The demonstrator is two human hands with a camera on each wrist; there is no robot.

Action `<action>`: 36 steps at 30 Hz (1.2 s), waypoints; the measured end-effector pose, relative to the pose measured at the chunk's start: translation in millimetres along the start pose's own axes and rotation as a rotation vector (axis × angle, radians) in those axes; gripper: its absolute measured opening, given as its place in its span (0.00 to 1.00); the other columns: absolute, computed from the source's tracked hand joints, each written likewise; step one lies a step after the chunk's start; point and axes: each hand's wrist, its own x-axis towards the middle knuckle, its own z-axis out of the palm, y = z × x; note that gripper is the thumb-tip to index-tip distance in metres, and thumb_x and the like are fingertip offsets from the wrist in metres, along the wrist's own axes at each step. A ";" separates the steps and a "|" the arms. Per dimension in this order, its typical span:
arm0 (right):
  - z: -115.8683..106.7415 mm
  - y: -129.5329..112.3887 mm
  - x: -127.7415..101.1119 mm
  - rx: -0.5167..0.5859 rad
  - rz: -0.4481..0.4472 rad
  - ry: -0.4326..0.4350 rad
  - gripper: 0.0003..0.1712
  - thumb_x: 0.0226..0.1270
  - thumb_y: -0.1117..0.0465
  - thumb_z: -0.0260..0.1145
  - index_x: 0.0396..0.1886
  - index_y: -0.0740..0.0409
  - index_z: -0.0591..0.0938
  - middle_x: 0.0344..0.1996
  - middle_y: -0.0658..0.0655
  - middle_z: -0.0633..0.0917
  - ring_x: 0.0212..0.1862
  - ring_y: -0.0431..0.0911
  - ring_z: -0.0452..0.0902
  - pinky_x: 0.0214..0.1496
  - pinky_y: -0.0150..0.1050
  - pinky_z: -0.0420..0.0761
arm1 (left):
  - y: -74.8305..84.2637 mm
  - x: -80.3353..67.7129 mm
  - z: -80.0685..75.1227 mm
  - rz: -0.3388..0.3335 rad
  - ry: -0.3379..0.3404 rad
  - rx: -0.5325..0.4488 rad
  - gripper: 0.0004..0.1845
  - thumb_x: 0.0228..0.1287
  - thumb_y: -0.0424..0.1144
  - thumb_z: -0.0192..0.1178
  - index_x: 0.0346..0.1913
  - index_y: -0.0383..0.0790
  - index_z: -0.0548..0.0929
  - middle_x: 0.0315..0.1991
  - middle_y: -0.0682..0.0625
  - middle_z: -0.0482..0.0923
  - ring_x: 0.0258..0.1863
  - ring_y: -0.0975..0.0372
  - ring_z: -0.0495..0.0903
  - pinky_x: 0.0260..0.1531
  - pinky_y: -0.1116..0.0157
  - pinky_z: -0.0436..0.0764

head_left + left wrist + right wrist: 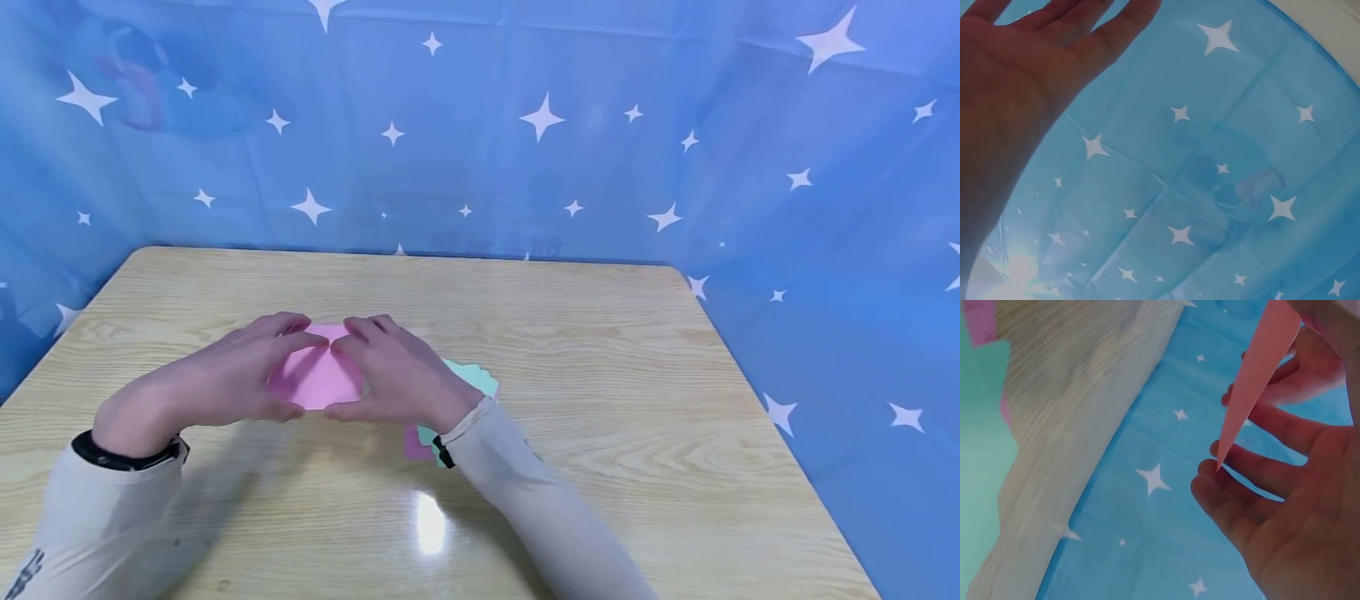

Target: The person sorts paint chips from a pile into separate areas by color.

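A pink paper sheet is held just above the wooden table. My left hand pinches its left side, fingers on top and thumb at the near edge. My right hand pinches the right side the same way, and the fingertips of both hands meet at the far edge. In the right wrist view the pink paper shows edge-on as a narrow point, above my right hand. The left wrist view shows only the palm of my left hand against the blue cloth.
A small pile of coloured sheets lies on the table under my right wrist, with a mint green sheet on top and a pink one showing below. Blue cloth with white stars surrounds the table at the back and sides.
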 end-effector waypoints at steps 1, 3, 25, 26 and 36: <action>1.5 -1.5 1.6 -0.007 0.003 -0.001 0.40 0.62 0.28 0.67 0.65 0.47 0.79 0.70 0.55 0.74 0.67 0.48 0.68 0.67 0.38 0.75 | -2.0 -0.7 1.2 0.000 -0.001 0.000 0.46 0.48 0.45 0.81 0.71 0.39 0.74 0.72 0.30 0.62 0.69 0.34 0.64 0.59 0.32 0.69; 5.1 -4.0 4.6 -0.020 0.011 -0.004 0.38 0.61 0.28 0.67 0.63 0.46 0.80 0.68 0.54 0.75 0.65 0.47 0.70 0.63 0.38 0.77 | -6.2 -1.3 4.3 0.002 0.001 0.004 0.46 0.47 0.45 0.81 0.71 0.39 0.74 0.71 0.29 0.62 0.68 0.33 0.64 0.58 0.31 0.70; 45.5 -16.5 12.9 -0.087 0.083 -0.224 0.36 0.60 0.27 0.67 0.59 0.42 0.78 0.48 0.44 0.77 0.54 0.44 0.74 0.53 0.40 0.79 | -23.2 8.6 49.3 0.031 -0.044 0.007 0.43 0.38 0.42 0.84 0.63 0.39 0.80 0.58 0.38 0.76 0.49 0.47 0.79 0.47 0.44 0.79; 46.4 -16.8 12.9 -0.091 0.083 -0.227 0.36 0.60 0.27 0.67 0.60 0.42 0.77 0.48 0.44 0.77 0.55 0.44 0.74 0.54 0.40 0.79 | -23.3 8.9 50.3 0.031 -0.047 0.011 0.43 0.38 0.43 0.84 0.63 0.39 0.80 0.57 0.39 0.76 0.48 0.48 0.79 0.46 0.44 0.79; 53.2 -19.0 14.4 -0.107 0.082 -0.270 0.39 0.60 0.28 0.68 0.65 0.43 0.77 0.47 0.43 0.77 0.51 0.42 0.72 0.52 0.37 0.75 | -26.3 9.8 58.1 0.042 -0.072 0.009 0.44 0.38 0.42 0.84 0.63 0.37 0.79 0.58 0.39 0.74 0.51 0.48 0.78 0.46 0.41 0.79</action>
